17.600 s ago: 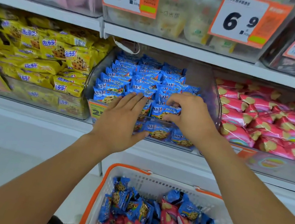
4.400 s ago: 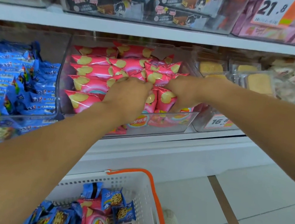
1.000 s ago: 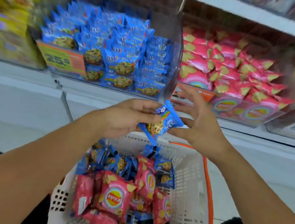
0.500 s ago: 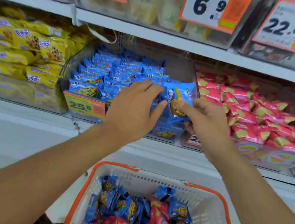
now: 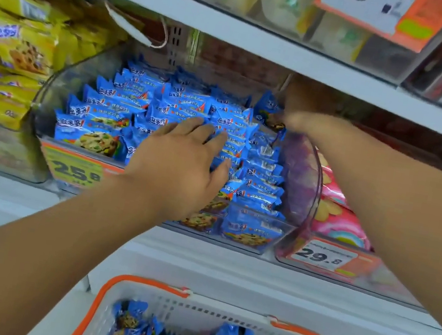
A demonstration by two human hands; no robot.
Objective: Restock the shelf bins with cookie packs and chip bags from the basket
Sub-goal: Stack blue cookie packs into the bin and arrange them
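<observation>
Spanning white shelf (image 5: 236,31): clear bins (image 5: 311,182), orange price tags (image 5: 321,257).

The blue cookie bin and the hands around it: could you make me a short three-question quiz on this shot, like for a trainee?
1. True or false: the left hand lies flat, fingers straight, on the blue packs in the bin.
2. What does the right hand hold at the back of the bin? A) a pink chip bag B) a blue pack C) a price tag
3. Fill in: the price tag on the bin's front reads ____.

Key
1. True.
2. B: its fingers, blurred, close on a blue pack at the bin's back right corner.
3. 25.8.
</observation>
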